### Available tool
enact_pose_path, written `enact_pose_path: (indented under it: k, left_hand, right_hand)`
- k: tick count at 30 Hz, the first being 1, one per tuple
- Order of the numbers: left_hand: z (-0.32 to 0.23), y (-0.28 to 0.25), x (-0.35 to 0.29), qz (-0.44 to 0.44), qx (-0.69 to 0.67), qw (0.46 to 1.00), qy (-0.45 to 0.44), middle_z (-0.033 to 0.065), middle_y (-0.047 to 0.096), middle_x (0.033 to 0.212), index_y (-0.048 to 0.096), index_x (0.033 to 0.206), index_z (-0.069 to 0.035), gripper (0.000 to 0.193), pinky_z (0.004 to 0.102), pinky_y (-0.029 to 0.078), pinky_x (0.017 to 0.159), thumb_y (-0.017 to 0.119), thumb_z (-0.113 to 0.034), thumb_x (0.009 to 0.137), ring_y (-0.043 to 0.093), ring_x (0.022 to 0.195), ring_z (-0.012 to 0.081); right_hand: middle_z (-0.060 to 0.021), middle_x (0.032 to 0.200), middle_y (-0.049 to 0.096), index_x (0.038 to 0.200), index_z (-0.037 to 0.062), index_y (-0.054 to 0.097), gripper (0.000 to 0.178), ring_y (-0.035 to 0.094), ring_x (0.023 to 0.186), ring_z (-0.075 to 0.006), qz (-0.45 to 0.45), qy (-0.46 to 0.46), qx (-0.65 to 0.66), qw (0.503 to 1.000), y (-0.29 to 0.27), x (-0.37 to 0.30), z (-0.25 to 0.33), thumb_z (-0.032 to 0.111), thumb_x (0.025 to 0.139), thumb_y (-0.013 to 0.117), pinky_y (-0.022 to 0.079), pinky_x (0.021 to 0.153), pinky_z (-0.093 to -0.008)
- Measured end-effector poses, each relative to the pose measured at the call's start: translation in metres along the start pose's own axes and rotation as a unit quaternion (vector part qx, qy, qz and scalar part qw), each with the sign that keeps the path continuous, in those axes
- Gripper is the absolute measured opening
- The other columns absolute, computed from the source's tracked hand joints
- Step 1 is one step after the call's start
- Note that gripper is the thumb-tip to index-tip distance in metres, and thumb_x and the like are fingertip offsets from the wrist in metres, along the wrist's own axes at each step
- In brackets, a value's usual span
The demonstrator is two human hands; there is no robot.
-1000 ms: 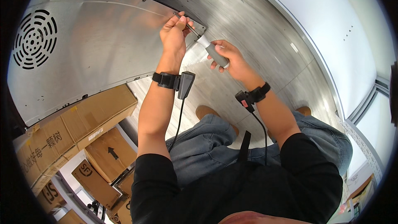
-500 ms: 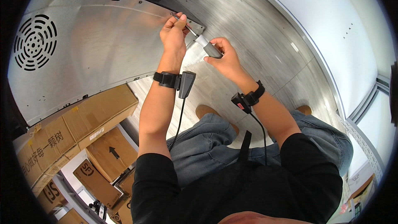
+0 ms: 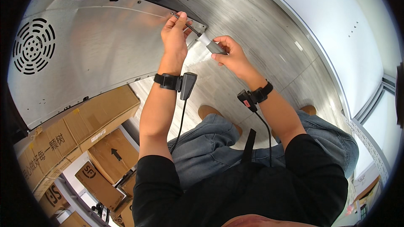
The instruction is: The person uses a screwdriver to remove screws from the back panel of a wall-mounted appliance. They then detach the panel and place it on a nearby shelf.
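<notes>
A screwdriver (image 3: 216, 48) with a grey and white handle slants between my hands over the corner of a metal panel (image 3: 113, 38). My right hand (image 3: 230, 54) grips the end of its handle between thumb and fingers. Further up, my left hand (image 3: 174, 31) pinches the dark shaft, whose tip points up and left toward the panel's far edge. Whether a screw sits at the tip is too small to tell. Each wrist wears a black strap with a small black device and a cable.
The panel has a round vent (image 3: 33, 46) at left and small holes and black clips along its far edge. Cardboard boxes (image 3: 101, 111) are stacked at lower left. A white curved surface (image 3: 332, 25) bounds the right side. Grey plank floor (image 3: 269, 38) lies between.
My right hand has shifted slightly right, turning a little around the handle end. My left hand stays at the shaft, nearly still. The panel appears slightly lower and further left in view.
</notes>
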State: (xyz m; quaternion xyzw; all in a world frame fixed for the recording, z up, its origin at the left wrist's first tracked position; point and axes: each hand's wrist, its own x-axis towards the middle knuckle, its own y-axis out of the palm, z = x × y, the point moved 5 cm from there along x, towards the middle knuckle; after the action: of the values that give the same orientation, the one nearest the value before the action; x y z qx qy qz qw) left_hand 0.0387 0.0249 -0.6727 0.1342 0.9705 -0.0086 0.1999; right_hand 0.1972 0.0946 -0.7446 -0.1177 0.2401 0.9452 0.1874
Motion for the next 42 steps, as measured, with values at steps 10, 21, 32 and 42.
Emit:
enact_pose_path:
  k: [10, 21, 32, 42]
  left_hand:
    - [-0.002, -0.003, 0.003, 0.007, -0.020, 1.000, -0.009, 0.0050, 0.062, 0.085, 0.058, 0.107, -0.002, 0.016, 0.0285, 0.051, 0.066, 0.056, -0.006, 0.092, 0.061, 0.071, 0.0145]
    - [-0.005, -0.008, 0.002, 0.015, -0.049, 0.998, -0.025, 0.0114, 0.061, 0.097, 0.053, 0.112, 0.002, 0.029, 0.0376, 0.054, 0.077, 0.041, -0.022, 0.100, 0.064, 0.084, 0.0240]
    - [-0.004, -0.006, -0.009, 0.000, -0.001, 1.000, -0.004, 0.0113, 0.062, 0.095, 0.054, 0.111, -0.002, 0.026, 0.0351, 0.055, 0.073, 0.041, -0.022, 0.100, 0.067, 0.085, 0.0261]
    - [0.026, 0.095, -0.013, 0.212, 0.000, 0.976, -0.046, 0.0154, 0.064, 0.101, 0.057, 0.108, 0.001, 0.023, 0.0348, 0.057, 0.078, 0.042, -0.014, 0.099, 0.067, 0.093, 0.0309]
  right_hand:
    - [-0.0062, 0.102, 0.057, 0.121, 0.0066, 0.051, 0.038, 0.059, 0.089, -0.0141, 0.098, 0.147, 0.236, 0.956, -0.003, -0.004, 0.000, 0.024, 0.088, 0.061, 0.050, 0.062, -0.0268]
    - [-0.0054, 0.103, 0.056, 0.116, 0.0044, 0.054, 0.033, 0.054, 0.090, -0.0121, -0.009, 0.019, 0.088, 0.996, 0.002, -0.001, -0.003, 0.002, 0.084, 0.064, 0.051, 0.071, -0.0272]
    - [-0.0049, 0.094, 0.057, 0.109, 0.0030, 0.057, 0.030, 0.056, 0.082, -0.0120, -0.037, 0.029, 0.091, 0.995, -0.010, -0.004, -0.002, 0.002, 0.080, 0.064, 0.048, 0.064, -0.0264]
    - [-0.0055, 0.091, 0.058, 0.112, 0.0049, 0.059, 0.033, 0.059, 0.070, -0.0155, -0.110, 0.036, 0.190, 0.975, -0.113, -0.036, -0.009, 0.011, 0.080, 0.058, 0.045, 0.057, -0.0268]
